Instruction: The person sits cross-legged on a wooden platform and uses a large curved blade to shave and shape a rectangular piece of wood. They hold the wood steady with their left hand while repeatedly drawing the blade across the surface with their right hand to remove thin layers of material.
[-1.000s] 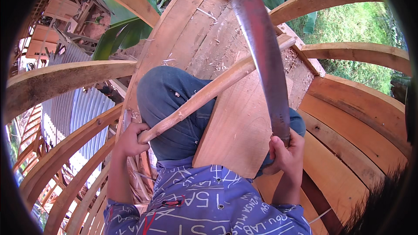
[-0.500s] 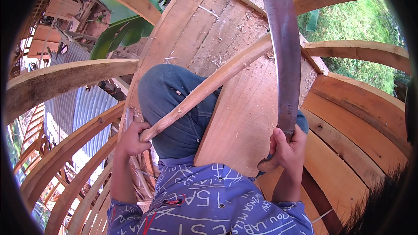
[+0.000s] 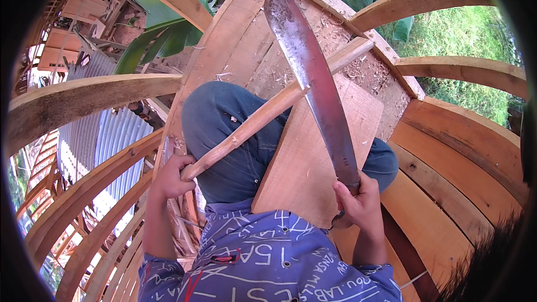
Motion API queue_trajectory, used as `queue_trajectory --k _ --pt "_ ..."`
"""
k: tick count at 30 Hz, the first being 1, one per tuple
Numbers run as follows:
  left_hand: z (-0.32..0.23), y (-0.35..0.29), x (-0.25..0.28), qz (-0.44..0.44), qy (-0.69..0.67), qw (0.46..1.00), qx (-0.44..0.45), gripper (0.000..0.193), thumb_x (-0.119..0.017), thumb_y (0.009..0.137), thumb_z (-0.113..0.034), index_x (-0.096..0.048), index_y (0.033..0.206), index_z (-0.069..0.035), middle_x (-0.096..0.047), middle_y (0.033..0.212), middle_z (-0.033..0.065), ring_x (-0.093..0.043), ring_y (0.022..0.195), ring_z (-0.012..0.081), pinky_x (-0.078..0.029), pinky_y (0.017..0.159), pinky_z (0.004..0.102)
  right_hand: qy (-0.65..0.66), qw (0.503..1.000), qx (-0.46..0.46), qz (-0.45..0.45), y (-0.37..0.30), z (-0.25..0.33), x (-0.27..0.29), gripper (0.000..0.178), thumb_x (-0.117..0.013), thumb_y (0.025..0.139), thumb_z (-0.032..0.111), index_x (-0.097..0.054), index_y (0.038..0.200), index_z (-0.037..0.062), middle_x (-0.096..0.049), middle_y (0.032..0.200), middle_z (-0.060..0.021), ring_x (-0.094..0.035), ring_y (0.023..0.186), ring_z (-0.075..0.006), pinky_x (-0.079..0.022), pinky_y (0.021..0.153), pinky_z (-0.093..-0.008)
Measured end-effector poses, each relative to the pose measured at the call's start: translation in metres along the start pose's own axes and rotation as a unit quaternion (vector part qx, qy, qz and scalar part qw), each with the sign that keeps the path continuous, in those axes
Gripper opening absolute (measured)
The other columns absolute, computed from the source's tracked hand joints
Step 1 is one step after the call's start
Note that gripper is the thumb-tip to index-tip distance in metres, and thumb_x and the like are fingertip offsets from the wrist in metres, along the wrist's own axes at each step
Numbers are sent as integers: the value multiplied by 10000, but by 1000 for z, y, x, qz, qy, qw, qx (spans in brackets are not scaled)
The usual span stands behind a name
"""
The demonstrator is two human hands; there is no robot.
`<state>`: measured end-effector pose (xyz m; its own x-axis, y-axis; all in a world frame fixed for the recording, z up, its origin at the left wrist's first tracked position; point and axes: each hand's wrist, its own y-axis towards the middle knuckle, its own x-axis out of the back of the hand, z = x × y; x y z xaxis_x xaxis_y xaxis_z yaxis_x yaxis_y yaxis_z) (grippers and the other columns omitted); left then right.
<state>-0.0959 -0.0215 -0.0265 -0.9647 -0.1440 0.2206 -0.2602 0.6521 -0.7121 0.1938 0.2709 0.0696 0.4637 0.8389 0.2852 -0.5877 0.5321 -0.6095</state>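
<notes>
While the left hand (image 3: 172,178) curls tightly round a slim wooden pole (image 3: 246,131), the right hand (image 3: 361,201) clenches a curved, stained machete (image 3: 314,81). Shavings (image 3: 361,71) litter planks (image 3: 235,50) between bowed timber ribs (image 3: 100,90).

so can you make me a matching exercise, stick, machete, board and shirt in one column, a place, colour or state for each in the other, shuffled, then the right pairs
Column one:
1. stick
2. machete
3. board
4. shirt

Column two:
A. gripped by the right hand
B. blue-purple with white print
C. near end in the left hand
D. flat, pale wood

Right pairs: 1-C, 2-A, 3-D, 4-B
</notes>
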Motion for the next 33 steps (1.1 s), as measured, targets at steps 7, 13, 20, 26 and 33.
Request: queue_trajectory --k 7,13,20,26,33 --pt "-2 -1 1 7 18 1000 10 449 -653 503 -123 -610 918 44 -530 737 40 -527 709 138 -430 656 283 95 992 -6 -78 3 20 10 145 -651 897 108 -607 922 -28 -540 582 21 -488 479 -35 -370 438 -206" --pt "-3 -4 -1 -32 55 998 -17 384 -660 516 -141 -602 845 49 -543 688 113 -567 697 243 -447 752 344 40 999 -17 -7 1 6 7 144 -663 894 113 -615 921 -20 -551 576 23 -501 471 -38 -394 441 -204" --pt "-16 -2 3 12 66 996 52 432 -681 526 -157 -629 903 49 -585 797 179 -587 861 296 -460 793 365 37 999 -1 -2 5 7 2 150 -659 896 104 -616 971 -19 -559 581 10 -515 484 -39 -384 429 -210" --pt "-11 -4 0 -38 49 998 20 402 -673 526 -133 -626 884 45 -569 740 148 -574 850 277 -444 841 352 118 991 -2 -60 6 10 11 166 -639 909 125 -604 949 -32 -536 583 18 -490 468 -45 -377 428 -213" --pt "-11 -4 2 -12 46 999 16 354 -651 520 -113 -614 830 56 -558 706 135 -567 733 241 -445 762 327 22 1000 -19 -6 -1 -1 4 239 -686 872 138 -636 1024 -40 -554 573 14 -520 478 -43 -403 436 -216"
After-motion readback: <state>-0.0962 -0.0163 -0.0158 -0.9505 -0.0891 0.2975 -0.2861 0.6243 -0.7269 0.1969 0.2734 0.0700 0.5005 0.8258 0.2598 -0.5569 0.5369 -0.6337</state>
